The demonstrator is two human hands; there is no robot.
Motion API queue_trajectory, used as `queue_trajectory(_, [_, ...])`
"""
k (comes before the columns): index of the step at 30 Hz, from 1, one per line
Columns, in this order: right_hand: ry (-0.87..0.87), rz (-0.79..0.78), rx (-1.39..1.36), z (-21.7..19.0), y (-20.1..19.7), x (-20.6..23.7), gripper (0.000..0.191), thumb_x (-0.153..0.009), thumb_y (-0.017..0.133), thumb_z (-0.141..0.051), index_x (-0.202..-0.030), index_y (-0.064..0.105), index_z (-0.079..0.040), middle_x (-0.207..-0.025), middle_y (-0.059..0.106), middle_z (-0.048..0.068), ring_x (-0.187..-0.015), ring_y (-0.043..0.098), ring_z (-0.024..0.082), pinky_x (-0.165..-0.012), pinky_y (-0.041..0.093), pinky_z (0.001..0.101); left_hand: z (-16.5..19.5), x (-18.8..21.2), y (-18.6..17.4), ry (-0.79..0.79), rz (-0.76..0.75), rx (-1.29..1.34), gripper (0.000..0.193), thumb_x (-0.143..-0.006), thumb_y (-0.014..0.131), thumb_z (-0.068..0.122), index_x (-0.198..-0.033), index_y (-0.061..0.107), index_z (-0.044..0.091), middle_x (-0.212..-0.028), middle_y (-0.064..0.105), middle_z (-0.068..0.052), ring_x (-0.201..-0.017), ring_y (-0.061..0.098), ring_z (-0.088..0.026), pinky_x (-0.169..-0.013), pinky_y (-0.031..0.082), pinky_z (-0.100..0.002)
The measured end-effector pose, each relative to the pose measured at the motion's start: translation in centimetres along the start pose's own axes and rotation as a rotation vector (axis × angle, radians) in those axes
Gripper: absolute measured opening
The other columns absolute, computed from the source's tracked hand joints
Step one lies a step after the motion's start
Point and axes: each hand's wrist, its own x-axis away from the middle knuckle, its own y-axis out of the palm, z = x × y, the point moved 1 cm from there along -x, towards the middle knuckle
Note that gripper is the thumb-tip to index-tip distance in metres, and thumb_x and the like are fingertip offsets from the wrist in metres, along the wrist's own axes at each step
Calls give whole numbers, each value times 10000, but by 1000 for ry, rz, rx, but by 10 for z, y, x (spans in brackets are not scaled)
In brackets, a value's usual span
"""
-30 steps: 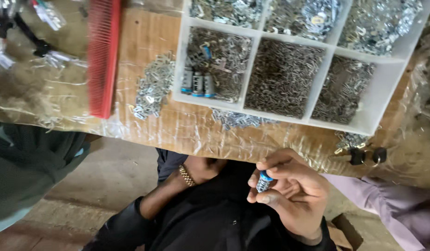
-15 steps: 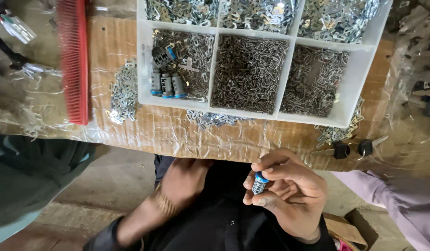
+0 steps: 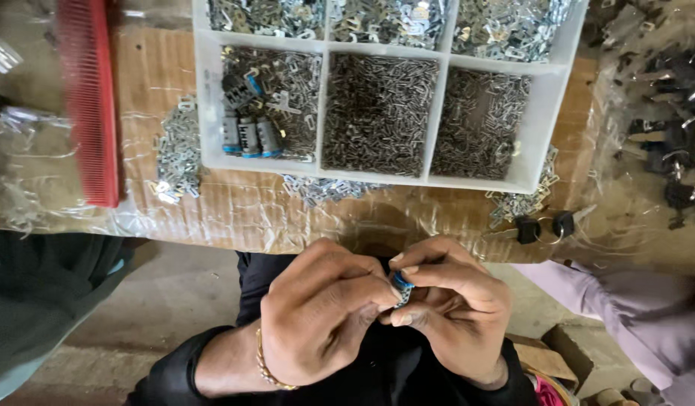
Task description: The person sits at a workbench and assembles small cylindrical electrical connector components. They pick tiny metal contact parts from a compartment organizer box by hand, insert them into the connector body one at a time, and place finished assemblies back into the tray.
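left hand [image 3: 325,316] fingers pinch blue-tipped part [image 3: 401,286] | right hand [image 3: 453,308] fingers grip same part

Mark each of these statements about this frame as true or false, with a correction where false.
1. Both hands meet on a small blue-ended cylinder. True: the left hand and the right hand pinch it together.
2. The white compartment tray sits on the floor. False: it sits on the plastic-wrapped table.
3. A red comb lies left of the tray. True.
4. The left wrist is bare. False: it wears a gold bracelet.
5. Two black-headed keys lie right of the hands, near the table edge. True.
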Motion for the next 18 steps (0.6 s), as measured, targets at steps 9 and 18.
queue_trajectory(9, [-120,-364,-152,22,52,-25,257,-1034,730,-90,-1268,676,2,-1286,609,209,-863,740,182,-818,660,309,0,43,-63,-207,-22,11,328,-762,832,47,-1068,735,116,-909,568,-50,-811,601,-238,-718,513,-353])
queue_trajectory(18, [83,-175,-416,28,55,-21,388,-936,792,6,-1297,679,92,-1275,610,275,-962,711,265,-732,678,347,-19,34,-78,-268,184,-846,458,-924,782,267,-1335,662,105,-1105,626,-102,-957,591,-313,-874,504,-413])
